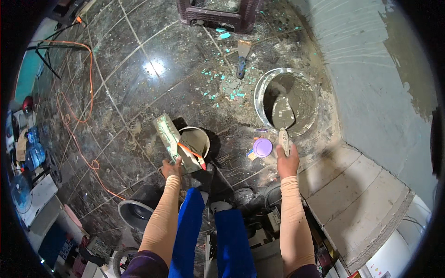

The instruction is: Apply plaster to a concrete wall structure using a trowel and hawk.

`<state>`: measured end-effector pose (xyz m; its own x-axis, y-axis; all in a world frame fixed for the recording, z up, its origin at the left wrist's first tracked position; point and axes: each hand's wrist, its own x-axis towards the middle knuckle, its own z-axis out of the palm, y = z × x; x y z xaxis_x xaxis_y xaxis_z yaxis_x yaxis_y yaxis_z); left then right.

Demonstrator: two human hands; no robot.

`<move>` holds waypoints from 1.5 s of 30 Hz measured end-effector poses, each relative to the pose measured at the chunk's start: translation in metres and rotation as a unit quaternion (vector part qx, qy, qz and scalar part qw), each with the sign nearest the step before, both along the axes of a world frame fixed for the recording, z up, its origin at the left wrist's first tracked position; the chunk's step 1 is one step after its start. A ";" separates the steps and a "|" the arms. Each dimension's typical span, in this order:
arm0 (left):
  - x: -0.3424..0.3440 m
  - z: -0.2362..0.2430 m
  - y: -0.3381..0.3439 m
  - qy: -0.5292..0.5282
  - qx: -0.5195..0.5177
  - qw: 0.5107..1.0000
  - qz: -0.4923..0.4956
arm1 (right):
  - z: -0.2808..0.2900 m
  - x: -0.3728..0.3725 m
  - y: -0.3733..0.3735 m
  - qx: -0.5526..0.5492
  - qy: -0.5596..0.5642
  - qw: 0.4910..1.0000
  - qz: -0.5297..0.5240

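My right hand [286,156] is closed on the wooden handle of a trowel [283,139], whose blade rests in wet grey mortar inside a large metal-rimmed bucket [260,90]. My left hand [171,167] is closed on a long flat plastering float [166,132], held at a slant over a smaller bucket of grey mix [197,139]. An orange-and-red slender tool [194,155] lies slanted beside the float's handle. A purple lid [263,147] sits between the buckets. Beyond them lies a scraper [243,59] with a dark handle, among scattered turquoise chips.
A grey plastered wall [366,65] and pale slabs [352,194] are at the right. A plastic stool [218,23] stands at the top. An orange cable [95,167] runs along the left floor. A dark basin [136,213] and cluttered bottles [33,153] are at the lower and far left.
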<state>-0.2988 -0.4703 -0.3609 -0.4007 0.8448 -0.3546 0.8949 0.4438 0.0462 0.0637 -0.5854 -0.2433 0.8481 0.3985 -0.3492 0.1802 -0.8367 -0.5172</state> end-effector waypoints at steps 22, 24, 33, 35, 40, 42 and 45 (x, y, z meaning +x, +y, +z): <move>-0.024 0.107 0.059 -0.449 0.017 0.884 0.127 | 0.018 0.063 0.056 -0.237 -0.062 0.930 0.275; 0.024 0.117 0.060 -0.537 0.003 0.815 0.218 | 0.031 0.072 0.059 -0.240 -0.048 0.927 0.284; 0.181 0.068 0.044 -0.540 -0.092 0.826 0.131 | 0.008 0.085 0.094 -0.144 -0.113 0.907 0.380; 0.198 0.062 0.038 -0.491 -0.031 0.871 -0.022 | 0.014 0.082 0.082 -0.145 -0.084 0.886 0.433; 0.226 0.073 0.031 -0.400 -0.023 0.907 -0.133 | 0.046 0.100 0.064 -0.261 -0.008 0.811 0.524; 0.233 0.076 0.038 -0.319 -0.109 0.928 -0.158 | 0.048 0.111 0.073 -0.290 -0.042 0.835 0.465; 0.248 0.076 0.049 -0.298 -0.116 0.933 -0.164 | 0.038 0.115 0.094 -0.275 -0.044 0.877 0.392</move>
<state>-0.0503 -0.4213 -0.2848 0.1927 0.7598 -0.6209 0.8305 0.2108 0.5157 0.1786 -0.4911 -0.2054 0.4223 0.6628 -0.6184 0.8299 -0.5571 -0.0302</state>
